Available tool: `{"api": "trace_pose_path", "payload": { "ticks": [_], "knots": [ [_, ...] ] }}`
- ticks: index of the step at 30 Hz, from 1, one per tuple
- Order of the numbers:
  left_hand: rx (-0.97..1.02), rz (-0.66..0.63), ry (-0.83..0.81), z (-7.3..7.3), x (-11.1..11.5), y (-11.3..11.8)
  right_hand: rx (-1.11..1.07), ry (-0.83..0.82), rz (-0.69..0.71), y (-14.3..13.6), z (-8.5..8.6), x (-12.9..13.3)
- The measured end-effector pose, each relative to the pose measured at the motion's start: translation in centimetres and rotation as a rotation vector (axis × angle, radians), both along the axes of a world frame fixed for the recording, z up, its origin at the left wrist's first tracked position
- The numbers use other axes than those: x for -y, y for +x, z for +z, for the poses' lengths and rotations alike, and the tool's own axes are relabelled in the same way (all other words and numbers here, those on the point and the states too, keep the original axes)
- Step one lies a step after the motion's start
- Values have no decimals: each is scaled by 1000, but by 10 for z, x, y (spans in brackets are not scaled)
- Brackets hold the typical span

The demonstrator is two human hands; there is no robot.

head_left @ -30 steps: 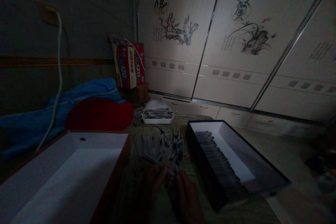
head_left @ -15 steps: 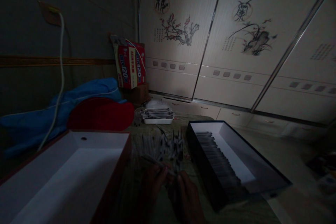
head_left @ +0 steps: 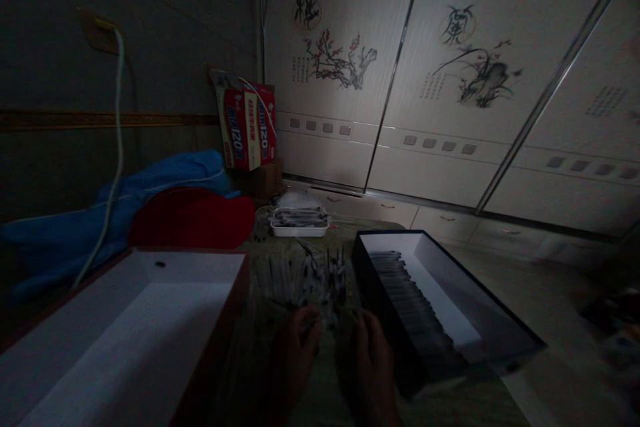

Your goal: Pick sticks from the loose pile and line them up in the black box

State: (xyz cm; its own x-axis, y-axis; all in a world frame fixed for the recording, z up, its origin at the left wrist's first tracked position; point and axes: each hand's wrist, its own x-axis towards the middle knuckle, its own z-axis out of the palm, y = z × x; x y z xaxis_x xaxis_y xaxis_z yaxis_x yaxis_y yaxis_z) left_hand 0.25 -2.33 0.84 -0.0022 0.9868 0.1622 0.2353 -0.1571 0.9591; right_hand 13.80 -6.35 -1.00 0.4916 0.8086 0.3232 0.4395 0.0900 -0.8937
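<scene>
My left hand (head_left: 299, 347) is closed in a pinch near the table's front, with a dark thin stick by its fingertips; the dim light hides what it grips. To its right my right hand (head_left: 371, 353) has its fingers pressed together beside the dark box, and anything in them is too dark to tell. Beyond both hands lie several thin pen-like sticks (head_left: 285, 273) in a loose row. The dark box (head_left: 475, 287) with a white inside holds a long row of similar sticks (head_left: 410, 293).
A red-edged box (head_left: 165, 307) with a pale inside stands at the left. A white tray (head_left: 300, 231) of sticks sits at the back. Red cloth (head_left: 193, 217), blue cloth (head_left: 65, 220), a white cable (head_left: 119, 113) and a red carton (head_left: 250, 127) are behind.
My hands have moved apart, my right hand shifting right towards the dark box. The view has shifted slightly.
</scene>
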Motion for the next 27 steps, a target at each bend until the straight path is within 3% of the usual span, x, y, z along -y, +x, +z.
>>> {"api": "trace_pose_path", "payload": {
  "ticks": [2,6,11,22,27],
  "knots": [
    [-230,-53,90,6,1,-1,-89,-36,-67,6,4,0],
    [-624,-152,163,13,-3,5,-195,-64,-70,12,11,0],
    [-908,-206,231,10,-17,20,-202,-40,-123,12,8,-1],
    [-936,-157,327,-4,-29,19,-173,19,-54,11,7,0],
    [-906,-115,306,-4,-34,19,-143,-7,-128,9,10,1]
  ]
}}
